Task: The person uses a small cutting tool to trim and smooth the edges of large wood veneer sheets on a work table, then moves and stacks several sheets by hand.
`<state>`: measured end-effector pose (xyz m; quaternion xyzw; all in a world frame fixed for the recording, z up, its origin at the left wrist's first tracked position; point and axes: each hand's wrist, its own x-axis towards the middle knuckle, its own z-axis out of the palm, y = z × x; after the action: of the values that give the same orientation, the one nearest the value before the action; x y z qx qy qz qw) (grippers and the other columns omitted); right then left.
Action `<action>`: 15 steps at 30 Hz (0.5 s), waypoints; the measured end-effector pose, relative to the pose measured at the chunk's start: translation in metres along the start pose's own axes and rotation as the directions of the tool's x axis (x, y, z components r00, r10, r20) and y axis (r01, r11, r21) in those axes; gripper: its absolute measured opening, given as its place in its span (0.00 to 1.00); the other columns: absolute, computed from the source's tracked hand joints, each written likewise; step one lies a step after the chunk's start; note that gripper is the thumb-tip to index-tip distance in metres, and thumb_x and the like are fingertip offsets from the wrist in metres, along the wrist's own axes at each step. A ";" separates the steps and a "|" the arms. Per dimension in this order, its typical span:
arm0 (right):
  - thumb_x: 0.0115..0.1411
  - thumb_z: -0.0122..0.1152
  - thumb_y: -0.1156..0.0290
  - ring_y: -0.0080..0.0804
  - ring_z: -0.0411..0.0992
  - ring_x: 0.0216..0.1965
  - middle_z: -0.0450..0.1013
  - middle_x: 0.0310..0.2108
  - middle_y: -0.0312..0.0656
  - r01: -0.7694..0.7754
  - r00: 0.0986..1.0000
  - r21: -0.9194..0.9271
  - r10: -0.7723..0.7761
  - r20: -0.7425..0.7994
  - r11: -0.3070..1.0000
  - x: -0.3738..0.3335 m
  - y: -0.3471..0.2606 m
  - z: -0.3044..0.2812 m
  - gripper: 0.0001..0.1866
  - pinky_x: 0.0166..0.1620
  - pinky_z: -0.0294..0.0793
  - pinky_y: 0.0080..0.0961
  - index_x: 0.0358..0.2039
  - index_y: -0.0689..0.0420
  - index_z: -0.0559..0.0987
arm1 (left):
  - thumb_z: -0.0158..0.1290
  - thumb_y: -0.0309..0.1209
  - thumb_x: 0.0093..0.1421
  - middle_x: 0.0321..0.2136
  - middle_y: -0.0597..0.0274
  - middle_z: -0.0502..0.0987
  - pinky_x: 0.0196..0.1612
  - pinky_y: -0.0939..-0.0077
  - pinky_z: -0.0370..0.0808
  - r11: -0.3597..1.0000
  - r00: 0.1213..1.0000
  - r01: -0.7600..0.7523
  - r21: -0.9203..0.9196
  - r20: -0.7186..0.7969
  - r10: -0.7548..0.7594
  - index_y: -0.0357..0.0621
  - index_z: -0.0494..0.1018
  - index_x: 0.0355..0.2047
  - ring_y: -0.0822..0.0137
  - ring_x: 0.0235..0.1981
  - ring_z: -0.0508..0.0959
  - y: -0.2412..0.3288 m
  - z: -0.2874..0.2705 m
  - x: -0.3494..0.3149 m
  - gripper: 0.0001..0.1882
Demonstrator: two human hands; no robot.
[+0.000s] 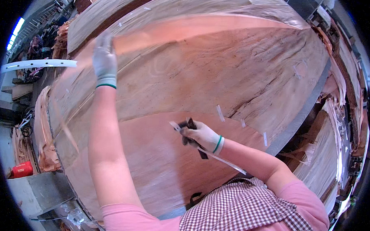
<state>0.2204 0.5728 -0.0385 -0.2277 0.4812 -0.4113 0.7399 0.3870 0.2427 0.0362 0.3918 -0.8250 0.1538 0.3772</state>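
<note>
My left hand (105, 59), in a white glove with a green cuff edge, reaches to the far left and is blurred by motion. It closes over a long, tapering orange-brown veneer strip (161, 33), which extends right across the sheets; its left end is blurred too. Closer to me, my right hand (204, 136), gloved with darkened fingertips, grips a dark flat tool (203, 153); its exact kind is unclear. A narrow white tape (231, 164) trails from this hand. Below both hands lie a greyish-brown veneer sheet (167, 83) and a smoother reddish sheet (149, 153).
Short white tape pieces (220, 113) lie on the sheets. A white band with dark holes (38, 64) juts in from the left. Ragged veneer scraps (45, 132) hang beside the left edge, near a red object (22, 169). More veneer (317, 159) is stacked at the right.
</note>
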 end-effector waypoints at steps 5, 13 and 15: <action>0.60 0.54 0.67 0.19 0.61 0.16 0.71 0.22 0.36 0.041 0.999 0.107 -0.043 0.012 0.993 0.077 0.009 0.031 0.09 0.19 0.59 0.19 0.38 0.56 0.72 | 0.42 0.34 0.64 0.66 0.60 0.48 0.63 0.69 0.55 0.696 0.834 0.540 -0.473 0.189 -0.518 0.42 0.47 0.65 0.62 0.66 0.51 -0.034 -0.016 -0.098 0.31; 0.56 0.55 0.71 0.26 0.66 0.18 0.73 0.21 0.40 -0.090 0.981 -0.186 0.055 -0.185 0.978 0.124 0.031 0.028 0.06 0.21 0.64 0.23 0.29 0.60 0.75 | 0.34 0.44 0.66 0.63 0.70 0.57 0.66 0.49 0.39 0.930 0.657 0.364 0.049 0.695 -0.293 0.60 0.58 0.62 0.60 0.65 0.54 0.097 -0.031 -0.263 0.25; 0.54 0.58 0.69 0.27 0.68 0.19 0.73 0.21 0.40 -0.025 0.987 -0.040 0.018 -0.161 0.999 0.118 0.038 0.027 0.08 0.22 0.65 0.24 0.26 0.61 0.76 | 0.35 0.44 0.65 0.63 0.69 0.59 0.65 0.45 0.38 0.908 0.586 0.361 0.212 0.706 -0.398 0.63 0.58 0.62 0.58 0.65 0.54 0.112 -0.030 -0.254 0.25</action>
<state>0.2826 0.4949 -0.1165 -0.2043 0.5502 -0.4101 0.6981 0.4202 0.4664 -0.1274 0.5950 -0.7990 -0.0821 0.0278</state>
